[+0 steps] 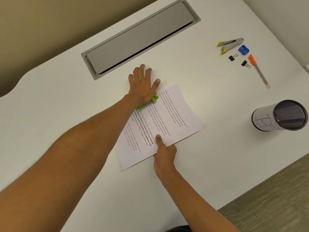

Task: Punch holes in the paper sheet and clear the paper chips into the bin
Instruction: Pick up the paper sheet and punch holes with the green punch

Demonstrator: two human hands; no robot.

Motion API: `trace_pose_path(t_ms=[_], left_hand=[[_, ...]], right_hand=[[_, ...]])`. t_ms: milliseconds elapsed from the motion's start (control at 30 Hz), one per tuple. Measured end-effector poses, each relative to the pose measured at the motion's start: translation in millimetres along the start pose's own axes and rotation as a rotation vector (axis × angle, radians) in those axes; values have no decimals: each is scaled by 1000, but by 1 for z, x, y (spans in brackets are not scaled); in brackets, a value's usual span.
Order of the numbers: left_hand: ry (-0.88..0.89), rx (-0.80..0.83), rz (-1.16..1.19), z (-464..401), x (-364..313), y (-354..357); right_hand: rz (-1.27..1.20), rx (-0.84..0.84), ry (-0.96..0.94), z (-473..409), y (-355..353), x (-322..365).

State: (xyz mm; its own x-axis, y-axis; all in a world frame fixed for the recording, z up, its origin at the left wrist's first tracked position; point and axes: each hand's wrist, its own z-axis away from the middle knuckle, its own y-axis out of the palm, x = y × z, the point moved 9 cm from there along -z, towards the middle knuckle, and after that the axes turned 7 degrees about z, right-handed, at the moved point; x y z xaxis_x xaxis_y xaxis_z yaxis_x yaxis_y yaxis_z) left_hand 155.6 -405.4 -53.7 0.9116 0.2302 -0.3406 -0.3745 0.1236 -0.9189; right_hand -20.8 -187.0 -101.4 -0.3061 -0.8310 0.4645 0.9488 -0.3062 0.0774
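left hand: we see our left hand [143, 84] flat on top of the green hole punch [148, 102], fingers [142, 69] straight and spread, palm pressing down on it
right hand: our right hand [164, 154] pinches the near edge of the sheet, thumb on top, other fingers curled under the paper
paper: white printed paper sheet [160, 124] lies angled on the white desk [200, 91], its far-left edge at the punch; whether it sits inside the slot we cannot tell
bin: black mesh cylinder cup with a white paper label [279, 117] stands at the right, well apart from the sheet
other items: silver staple remover with yellow tips [229, 44], blue sharpener [243, 50], two black binder clips [232, 57], orange-capped pen [258, 71] at far right
desk fitting: grey cable tray lid [140, 37] beyond the left hand
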Motion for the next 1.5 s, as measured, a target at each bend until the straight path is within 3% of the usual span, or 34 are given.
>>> trace_pose_path(t_ms=[967,1133,1500], left_hand=[[41,-71,-37,-8,2,6],[127,-151,-47,11,-18,-19],[112,-121,-114,12,-21,-20]], right_hand=[[20,-27,-13,-6,-3,-8],[13,-66,-36,1,-3,2],[56,-92,-61,3,-10,3]])
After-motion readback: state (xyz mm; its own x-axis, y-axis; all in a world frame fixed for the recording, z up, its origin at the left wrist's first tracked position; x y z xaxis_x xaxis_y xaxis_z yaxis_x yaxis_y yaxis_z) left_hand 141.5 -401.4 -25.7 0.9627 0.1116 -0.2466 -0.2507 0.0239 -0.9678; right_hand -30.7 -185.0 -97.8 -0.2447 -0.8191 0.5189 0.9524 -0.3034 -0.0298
